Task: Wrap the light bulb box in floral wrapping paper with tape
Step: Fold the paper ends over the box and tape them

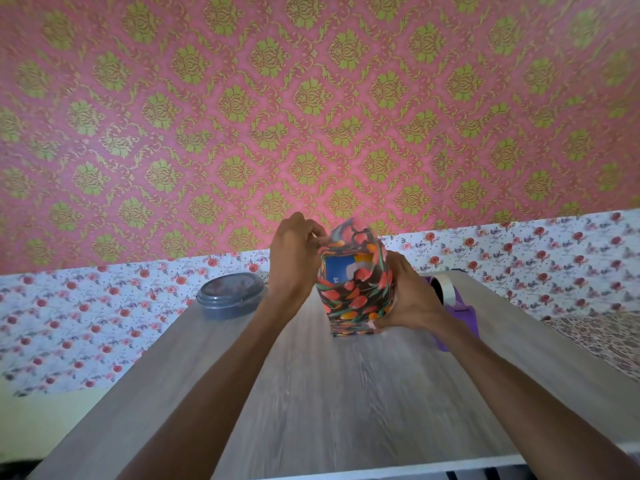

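Observation:
The light bulb box stands upright on the wooden table, wrapped around its sides in dark floral paper with red and orange tulips. Its blue end face still shows inside the open paper end that faces me. My left hand pinches the upper left flap of the paper at the box's top. My right hand grips the box's right side and lower corner, fingers curled round it.
A purple tape dispenser with a roll of tape lies just behind my right hand. A grey lidded round container sits at the table's far left. A floral cloth and patterned wall lie beyond.

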The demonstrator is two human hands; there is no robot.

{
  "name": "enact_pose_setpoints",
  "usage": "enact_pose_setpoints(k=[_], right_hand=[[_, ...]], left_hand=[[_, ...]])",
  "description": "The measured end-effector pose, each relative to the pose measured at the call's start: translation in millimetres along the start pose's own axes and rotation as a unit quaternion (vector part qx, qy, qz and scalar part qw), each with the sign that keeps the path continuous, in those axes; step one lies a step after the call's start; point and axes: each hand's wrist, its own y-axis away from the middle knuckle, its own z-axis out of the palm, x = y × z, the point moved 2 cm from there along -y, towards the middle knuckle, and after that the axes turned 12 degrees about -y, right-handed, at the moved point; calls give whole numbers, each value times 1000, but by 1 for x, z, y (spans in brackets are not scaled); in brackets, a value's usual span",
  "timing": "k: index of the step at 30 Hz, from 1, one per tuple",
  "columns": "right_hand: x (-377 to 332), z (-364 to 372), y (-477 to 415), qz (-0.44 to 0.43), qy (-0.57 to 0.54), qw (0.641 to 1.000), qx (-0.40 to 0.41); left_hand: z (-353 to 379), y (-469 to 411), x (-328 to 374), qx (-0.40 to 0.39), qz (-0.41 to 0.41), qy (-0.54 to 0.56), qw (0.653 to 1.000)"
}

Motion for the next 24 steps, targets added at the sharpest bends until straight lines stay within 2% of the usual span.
enact_pose_setpoints(k=[4,10,13,15,18,24], right_hand=[[-2,3,0,8,-16,1000,-7],[-7,6,3,-22,-15,999,-25],[-11,6,4,-13,-20,999,-30],[-13,6,4,-10,-25,999,-43],[-15,9,6,-10,-22,999,-37],[-27,19,6,-51,10,998,-34]], left_hand=[[1,1,-5,-1,-1,-17,1000],[-4,-12,7,-97,25,-67,993],[-4,-20,17,-43,75,-60,994],[1,-19,21,-9,81,-63,995],[11,-21,19,-36,87,-111,989],[15,-25,37,-98,290,-192,932]])
